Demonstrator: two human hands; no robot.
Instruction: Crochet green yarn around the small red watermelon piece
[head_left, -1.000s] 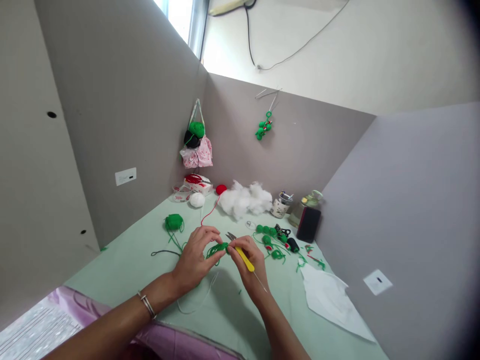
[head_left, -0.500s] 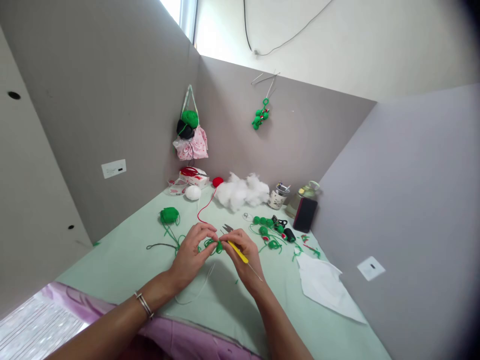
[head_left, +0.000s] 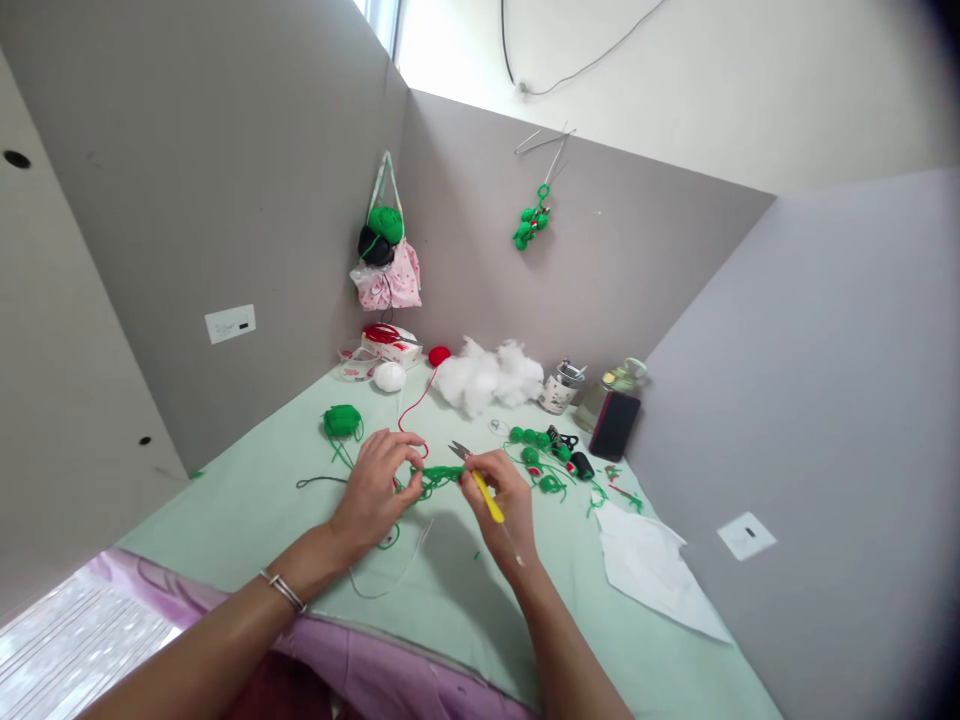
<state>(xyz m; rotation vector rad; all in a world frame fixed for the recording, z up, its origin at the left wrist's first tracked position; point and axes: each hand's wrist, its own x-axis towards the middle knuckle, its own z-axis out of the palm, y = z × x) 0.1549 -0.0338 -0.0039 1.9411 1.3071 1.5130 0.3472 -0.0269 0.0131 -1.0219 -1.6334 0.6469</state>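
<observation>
green yarn bundle [head_left: 441, 474] is stretched between both hands, just above the pale green table [head_left: 457, 630], loops sagging below; right hand [head_left: 501, 505] pinches its right end, yellow-handled hook [head_left: 488, 497] tucked in the same grip, thin metal end toward the wrist; left hand [head_left: 379, 490] is narrow, fingers curled at the left end; we can't tell if it's pinching or only guiding; main risk for us: loops tangling or slipping if one end is let go; hook shares that grip, so we could drop it or snag strands; scissor blades [head_left: 457, 450] sit open just past the right fingertips, so a careless reach could nick yarn or skin; red strand [head_left: 411, 408] and green ball [head_left: 342, 420] lead run near the left hand; we might catch either
</observation>
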